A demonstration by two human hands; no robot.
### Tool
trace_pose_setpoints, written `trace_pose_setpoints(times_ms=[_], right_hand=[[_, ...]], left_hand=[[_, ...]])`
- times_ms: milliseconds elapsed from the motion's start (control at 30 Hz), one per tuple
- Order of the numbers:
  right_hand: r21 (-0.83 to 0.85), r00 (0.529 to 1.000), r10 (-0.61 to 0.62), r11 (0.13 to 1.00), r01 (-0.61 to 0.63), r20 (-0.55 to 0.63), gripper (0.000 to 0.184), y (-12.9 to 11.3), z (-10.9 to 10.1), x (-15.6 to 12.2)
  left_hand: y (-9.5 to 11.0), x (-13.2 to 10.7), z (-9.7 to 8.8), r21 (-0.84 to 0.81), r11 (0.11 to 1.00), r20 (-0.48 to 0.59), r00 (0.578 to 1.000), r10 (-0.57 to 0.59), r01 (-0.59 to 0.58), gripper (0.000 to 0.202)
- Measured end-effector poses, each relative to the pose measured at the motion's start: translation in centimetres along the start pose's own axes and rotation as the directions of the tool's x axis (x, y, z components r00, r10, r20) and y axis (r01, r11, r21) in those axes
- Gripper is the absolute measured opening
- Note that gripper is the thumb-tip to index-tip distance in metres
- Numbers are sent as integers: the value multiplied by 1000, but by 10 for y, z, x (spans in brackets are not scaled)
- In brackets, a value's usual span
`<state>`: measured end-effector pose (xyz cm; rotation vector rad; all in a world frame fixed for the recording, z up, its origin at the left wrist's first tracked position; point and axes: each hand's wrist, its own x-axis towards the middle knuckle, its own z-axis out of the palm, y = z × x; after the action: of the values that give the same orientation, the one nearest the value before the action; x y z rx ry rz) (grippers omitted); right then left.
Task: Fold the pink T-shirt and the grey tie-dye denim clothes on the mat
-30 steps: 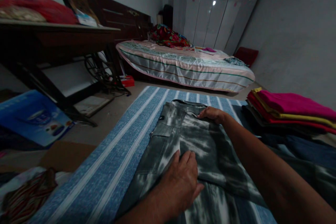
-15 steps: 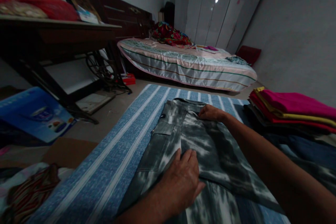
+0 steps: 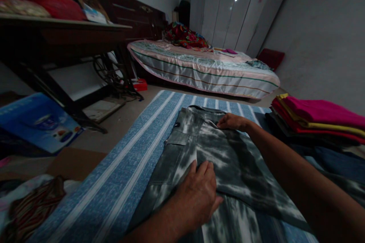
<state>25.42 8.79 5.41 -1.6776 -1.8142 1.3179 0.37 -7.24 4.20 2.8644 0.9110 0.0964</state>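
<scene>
A grey-green and white tie-dyed garment (image 3: 222,152) with a flap pocket (image 3: 175,142) and a dark button lies folded over itself. I cannot tell whether it is trousers or a jacket. My left hand (image 3: 196,193) rests on its middle with the fingers stretched out and the thumb apart. Near the garment's far edge, my right hand (image 3: 234,121) is closed, pinching the cloth between thumb and fingers. My right forearm crosses above the garment's right side. Below it all is a blue sheet (image 3: 125,171) with white stripes.
To the right stands a stack of folded clothes (image 3: 322,114), with darker cloth nearer me. On the left are a treadle sewing table (image 3: 82,34), a blue box (image 3: 42,121) and a heap of clothing (image 3: 34,205). Beyond lies a bed (image 3: 205,66) before a white wardrobe (image 3: 225,11).
My right hand has shifted very slightly to the right, still pinching the garment. My left hand stays in place on the cloth.
</scene>
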Motion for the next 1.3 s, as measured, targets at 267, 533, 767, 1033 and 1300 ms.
trace_pose_setpoints(times_ms=[267,533,767,1033,1300], right_hand=[[-9,1000,-14,1000,14,-1,17,-5,-1,0],[21,999,14,1000,-15,33,28,1,-3,-4],[-45,999,41,998,-42,-15,18,-3,-1,2],[-187,993,26,981,-47,-112,14,-8,3,-3],[-519,947,-61,847,-119,-316,10,-12,11,6]], left_hand=[[1,0,-3,-4,1000,-1,1000,-3,3,57],[0,1,0,-3,1000,-3,1000,-1,1,58],[1,0,-2,8,1000,-31,1000,0,0,57],[0,0,1,8,1000,-39,999,9,-9,57],[1,-1,1,9,1000,-49,999,16,-15,57]])
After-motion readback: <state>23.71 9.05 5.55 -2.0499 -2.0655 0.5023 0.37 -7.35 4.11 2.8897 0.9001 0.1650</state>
